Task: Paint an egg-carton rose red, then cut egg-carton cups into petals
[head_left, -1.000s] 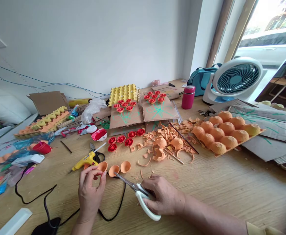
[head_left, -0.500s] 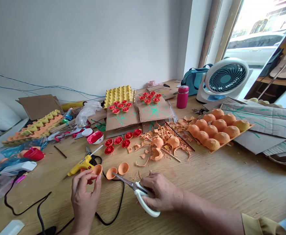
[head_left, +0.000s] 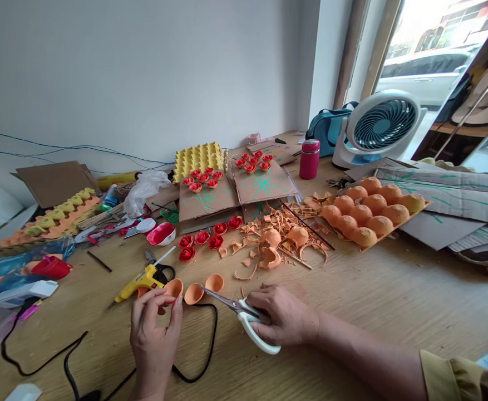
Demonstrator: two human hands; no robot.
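My left hand [head_left: 156, 326] pinches an orange egg-carton cup [head_left: 174, 287] by its near edge, just above the table. Two similar cups stand to its right, a middle cup [head_left: 194, 294] and a right cup [head_left: 214, 283], both with their hollows showing. White-handled scissors [head_left: 250, 323] are in my right hand [head_left: 283, 314], fingers closed round the handles. The blades look nearly closed and point left, their tip by the middle cup's rim. Behind the left hand lie a yellow hot glue gun [head_left: 137, 284] and black-handled scissors [head_left: 163, 273].
Several red paper roses [head_left: 202, 238] lie behind the cups. Orange carton scraps [head_left: 283, 228] are heaped beside them. An orange egg tray [head_left: 369, 214], a magenta flask [head_left: 309, 160] and a fan [head_left: 381, 128] stand at the right. A black cord [head_left: 214, 345] loops across the table's front.
My left hand and its cup have shifted slightly right, closer to the middle cup. My right hand with the scissors has moved a little right and up. The whole view has shifted slightly.
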